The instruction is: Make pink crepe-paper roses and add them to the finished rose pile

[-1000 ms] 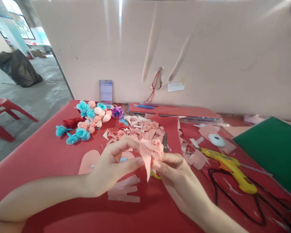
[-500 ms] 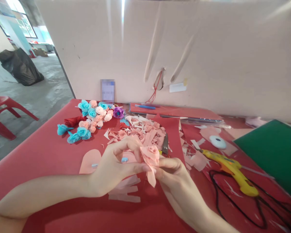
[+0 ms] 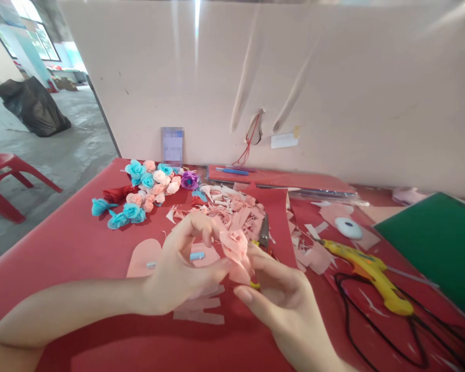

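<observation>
One small, pale-pink paper rose (image 3: 235,247) sits between my wearer's left hand (image 3: 174,274) and right hand (image 3: 292,292), above the glossy red tabletop (image 3: 139,336). The left hand seems to pinch the rose low down, thumb against the base, though its far fingertips are hidden from me. The right hand is loosely parted: its fingers lie at the flower's right side, its thumb clear of the paper. That puts most of the hold on the left pinch, so I judge a slip there could let the rose twist or drop. Too hard a squeeze could crush the thin paper; too light a one could let the outer layer spring loose. If it fell, the heap of torn pink paper scraps (image 3: 232,206) just behind, near it in colour, could swallow it. The yellow plastic glue gun (image 3: 372,268) lies well apart, rightward; if hot, its nozzle could burn a careless fingertip.
</observation>
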Action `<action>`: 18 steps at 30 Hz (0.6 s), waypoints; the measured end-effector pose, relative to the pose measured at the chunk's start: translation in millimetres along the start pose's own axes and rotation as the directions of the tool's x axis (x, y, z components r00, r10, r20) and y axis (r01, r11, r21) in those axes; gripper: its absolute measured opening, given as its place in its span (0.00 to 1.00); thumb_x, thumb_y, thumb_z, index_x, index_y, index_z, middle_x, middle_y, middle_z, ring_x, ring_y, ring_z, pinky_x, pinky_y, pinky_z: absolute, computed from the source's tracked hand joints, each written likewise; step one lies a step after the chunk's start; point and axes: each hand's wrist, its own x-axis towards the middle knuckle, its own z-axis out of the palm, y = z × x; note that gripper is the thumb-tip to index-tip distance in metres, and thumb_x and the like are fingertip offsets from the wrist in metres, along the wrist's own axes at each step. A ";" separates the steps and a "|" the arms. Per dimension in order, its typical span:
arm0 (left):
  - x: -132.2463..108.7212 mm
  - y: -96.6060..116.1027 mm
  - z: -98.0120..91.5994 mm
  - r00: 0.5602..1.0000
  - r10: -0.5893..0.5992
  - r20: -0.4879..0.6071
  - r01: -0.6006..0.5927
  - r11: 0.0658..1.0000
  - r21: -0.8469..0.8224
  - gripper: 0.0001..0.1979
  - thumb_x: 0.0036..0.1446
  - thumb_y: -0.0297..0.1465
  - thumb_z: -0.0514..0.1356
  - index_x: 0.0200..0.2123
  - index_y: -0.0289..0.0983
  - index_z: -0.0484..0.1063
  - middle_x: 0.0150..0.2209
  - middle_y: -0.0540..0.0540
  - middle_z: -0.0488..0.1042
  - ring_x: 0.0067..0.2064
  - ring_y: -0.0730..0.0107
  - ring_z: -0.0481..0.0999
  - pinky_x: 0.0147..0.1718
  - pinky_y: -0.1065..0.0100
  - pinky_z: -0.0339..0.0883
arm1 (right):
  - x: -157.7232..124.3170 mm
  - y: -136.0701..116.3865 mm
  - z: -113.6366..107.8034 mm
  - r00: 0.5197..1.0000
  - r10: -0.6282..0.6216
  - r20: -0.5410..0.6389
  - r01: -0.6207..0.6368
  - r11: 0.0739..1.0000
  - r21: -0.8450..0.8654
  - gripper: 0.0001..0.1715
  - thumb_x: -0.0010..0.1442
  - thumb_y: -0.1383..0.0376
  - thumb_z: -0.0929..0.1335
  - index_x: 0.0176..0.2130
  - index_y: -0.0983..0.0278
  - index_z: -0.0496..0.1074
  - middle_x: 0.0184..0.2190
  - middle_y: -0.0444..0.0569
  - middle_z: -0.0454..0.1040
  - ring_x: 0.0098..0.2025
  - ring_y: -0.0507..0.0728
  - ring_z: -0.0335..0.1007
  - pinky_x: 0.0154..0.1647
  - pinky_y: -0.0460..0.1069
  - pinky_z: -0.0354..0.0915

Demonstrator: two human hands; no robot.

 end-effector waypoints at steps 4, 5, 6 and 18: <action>-1.7 -0.4 0.7 0.997 0.068 0.032 -0.069 0.996 0.050 0.14 0.44 0.19 0.62 0.29 0.40 0.61 0.30 0.54 0.64 0.32 0.75 0.66 0.33 0.71 0.63 | -0.1 0.3 -0.2 0.999 -0.011 -0.045 0.007 0.997 -0.078 0.05 0.50 0.66 0.70 0.27 0.56 0.77 0.24 0.44 0.74 0.29 0.54 0.67 0.34 0.49 0.64; -1.7 -0.1 0.3 0.996 0.084 0.044 -0.086 0.994 0.064 0.14 0.44 0.20 0.62 0.32 0.41 0.62 0.31 0.53 0.65 0.33 0.74 0.67 0.33 0.71 0.64 | -0.1 1.0 -1.0 0.999 -0.018 -0.039 0.016 0.997 -0.073 0.06 0.51 0.66 0.70 0.27 0.56 0.78 0.24 0.44 0.74 0.29 0.54 0.67 0.34 0.49 0.64; -1.4 0.3 -0.4 0.994 0.100 0.055 -0.104 0.991 0.081 0.16 0.45 0.20 0.62 0.34 0.42 0.63 0.32 0.52 0.66 0.34 0.73 0.67 0.34 0.70 0.64 | 0.0 1.7 -2.0 0.999 -0.025 -0.030 0.023 0.998 -0.062 0.07 0.51 0.67 0.70 0.28 0.55 0.78 0.24 0.44 0.74 0.29 0.54 0.67 0.34 0.49 0.64; 15.0 2.0 -11.1 0.920 0.309 0.239 -0.339 0.936 0.092 0.09 0.47 0.20 0.62 0.27 0.36 0.65 0.25 0.50 0.68 0.33 0.71 0.65 0.35 0.65 0.62 | 1.2 8.6 -12.4 0.996 0.062 0.056 -0.069 0.991 0.119 0.02 0.48 0.60 0.72 0.25 0.53 0.78 0.22 0.44 0.72 0.29 0.54 0.64 0.33 0.50 0.62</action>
